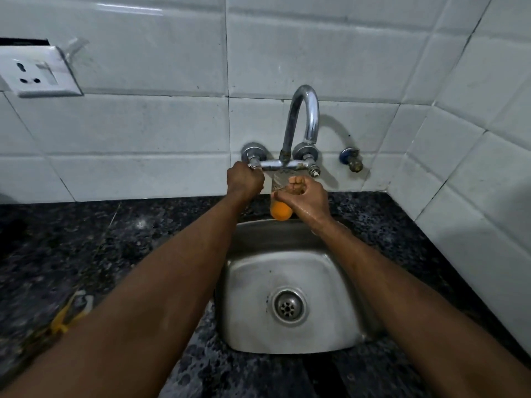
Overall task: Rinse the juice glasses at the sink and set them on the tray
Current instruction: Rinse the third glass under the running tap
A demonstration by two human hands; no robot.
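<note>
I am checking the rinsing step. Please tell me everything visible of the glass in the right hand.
The glass looks clear and textured above, orange at its base; juice or tint, I cannot tell. The right hand grips its middle with curled fingers. It is held about upright in the air, below the tap, over the back edge of the sink.

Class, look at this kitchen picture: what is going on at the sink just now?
A person stands over a small stainless-steel sink. The left hand grips the left handle of the curved chrome wall tap. The right hand holds a clear juice glass, with orange juice in its bottom, just below the tap. No water stream shows, so rinsing seems about to begin. No tray is in view.
</note>
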